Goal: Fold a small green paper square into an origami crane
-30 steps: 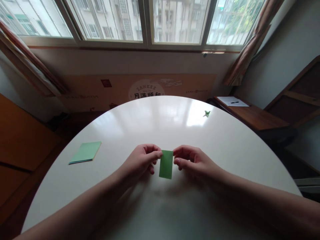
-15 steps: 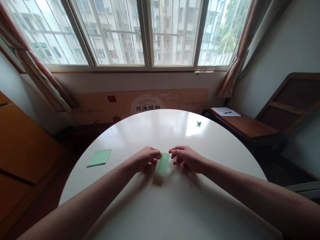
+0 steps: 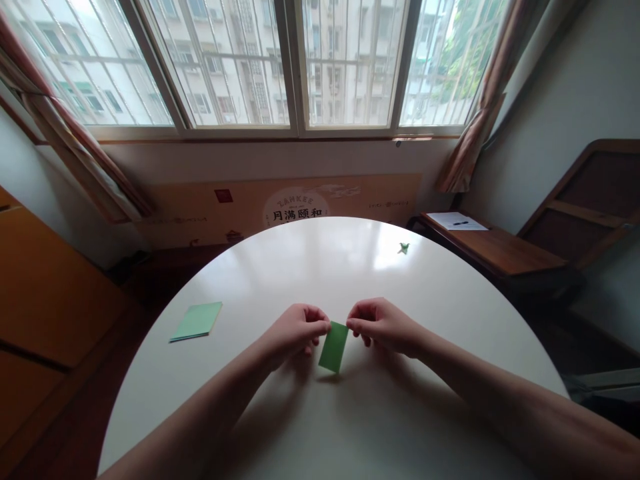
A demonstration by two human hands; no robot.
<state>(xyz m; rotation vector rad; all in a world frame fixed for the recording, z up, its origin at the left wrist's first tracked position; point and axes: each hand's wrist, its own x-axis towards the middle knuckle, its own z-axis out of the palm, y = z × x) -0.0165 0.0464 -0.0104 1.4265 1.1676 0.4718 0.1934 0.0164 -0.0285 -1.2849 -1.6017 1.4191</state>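
A small green sheet of paper (image 3: 333, 348), rectangular and apparently folded, hangs tilted just above the white table. My left hand (image 3: 303, 328) pinches its upper left corner between thumb and fingers. At the upper right corner, my right hand (image 3: 376, 325) is closed in a pinch on the same sheet. The paper's lower edge is close to the table top, with a shadow under it. Over to the left lies a stack of pale green paper squares (image 3: 197, 321). A tiny folded green paper figure (image 3: 404, 248) stands near the far right edge.
The round white table (image 3: 280, 267) fills the middle. Beyond its right edge, a wooden chair (image 3: 530, 250) carries a white sheet with a pen (image 3: 460, 223). An orange-brown cabinet (image 3: 50, 293) stands at left, and a printed box panel (image 3: 190, 200) sits under the window.
My right hand has closed on the paper's upper right corner. The sheet has tipped more upright, now showing a darker green face, and both hands are slightly nearer to me.
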